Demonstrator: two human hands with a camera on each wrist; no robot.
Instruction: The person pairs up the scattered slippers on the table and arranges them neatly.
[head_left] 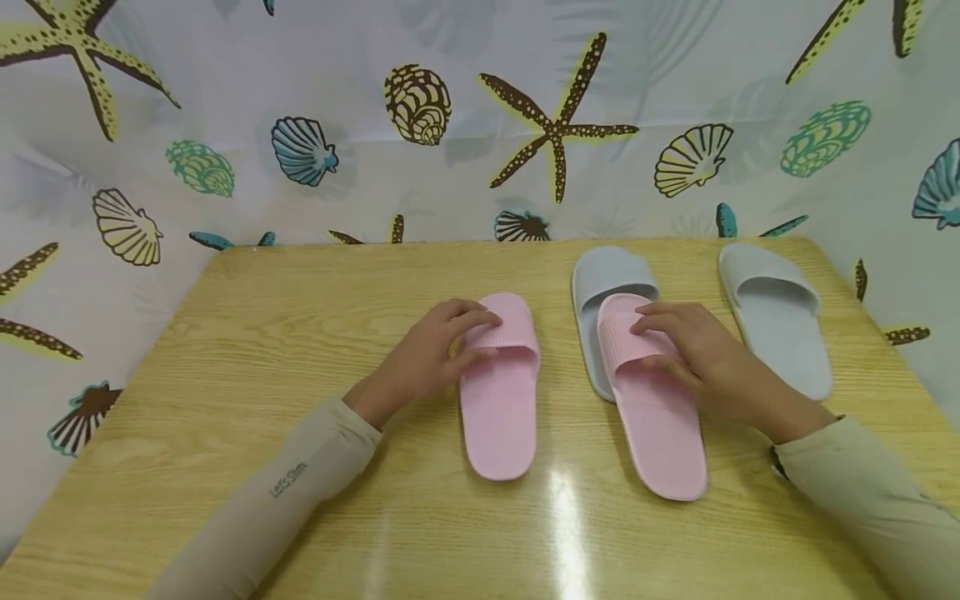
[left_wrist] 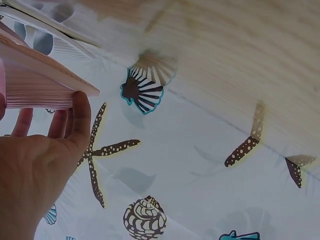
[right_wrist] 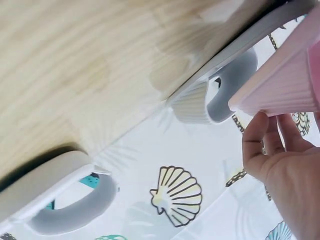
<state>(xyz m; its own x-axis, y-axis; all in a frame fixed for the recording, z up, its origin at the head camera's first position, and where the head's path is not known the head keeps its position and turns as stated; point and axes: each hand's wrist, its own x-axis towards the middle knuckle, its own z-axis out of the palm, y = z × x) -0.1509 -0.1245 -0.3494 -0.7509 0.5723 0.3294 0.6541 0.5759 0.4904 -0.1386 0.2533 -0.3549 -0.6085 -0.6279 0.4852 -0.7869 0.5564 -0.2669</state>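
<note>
Two pink slippers lie toe away from me in the head view. My left hand [head_left: 431, 354] grips the left pink slipper [head_left: 500, 425] by its ribbed strap, fingers over the top and thumb at the strap's opening. On the other pink slipper [head_left: 663, 433], my right hand [head_left: 708, 358] pinches the strap from the right in the same way. That slipper slants across a grey slipper [head_left: 611, 267] and hides part of it. In the left wrist view fingertips press the strap [left_wrist: 40, 92]; the right wrist view shows fingers against the ribbed strap [right_wrist: 287, 90].
A second grey slipper [head_left: 791, 342] lies at the far right, beyond my right hand. The wooden table [head_left: 300, 292] backs onto a white cloth [head_left: 337, 67] printed with shells and starfish, which also rises along both sides.
</note>
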